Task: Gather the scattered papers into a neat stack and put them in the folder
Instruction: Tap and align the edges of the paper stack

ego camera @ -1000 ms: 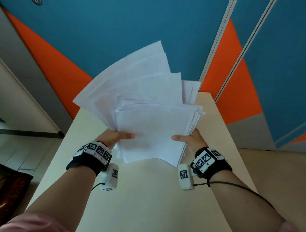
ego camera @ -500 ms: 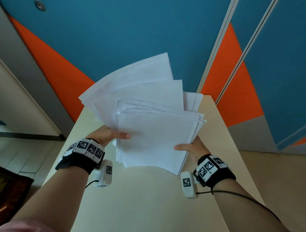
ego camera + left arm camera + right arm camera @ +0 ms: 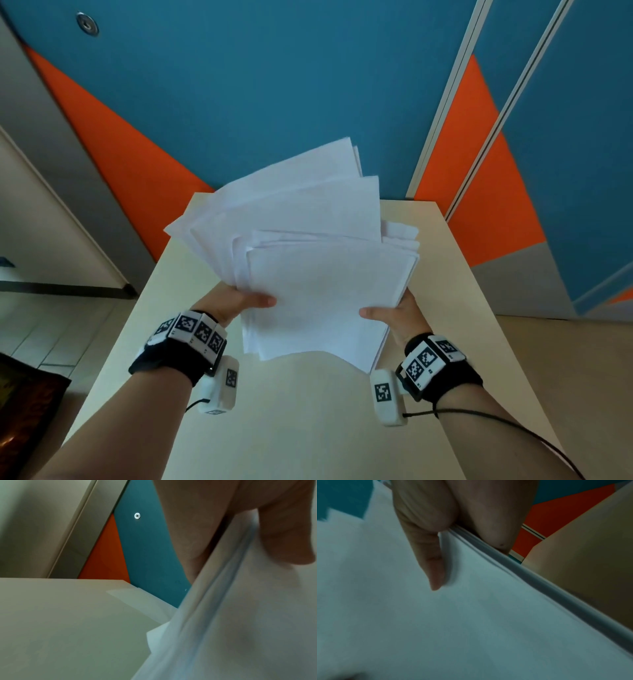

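Observation:
A loose, fanned bundle of white papers point(image 3: 318, 274) is held up above the cream table point(image 3: 294, 428). My left hand point(image 3: 239, 303) grips its left edge, thumb on top, and my right hand point(image 3: 394, 313) grips its right edge the same way. The upper sheets splay out to the left and back. The left wrist view shows the sheet edges point(image 3: 223, 601) under my thumb point(image 3: 288, 536). In the right wrist view my thumb point(image 3: 426, 555) presses on the top sheet point(image 3: 471, 615). A pale flat sheet point(image 3: 137, 601) lies on the table's far end. No folder is plainly visible.
The table point(image 3: 60, 622) butts against a blue and orange wall point(image 3: 274, 85). Tiled floor point(image 3: 51, 329) lies to the left with a dark object point(image 3: 24, 411) at the lower left. Beige floor point(image 3: 565, 377) runs along the right.
Both hands have lowered the bundle toward the table, and the fanned sheets have drawn a little closer together. Both grips are unchanged.

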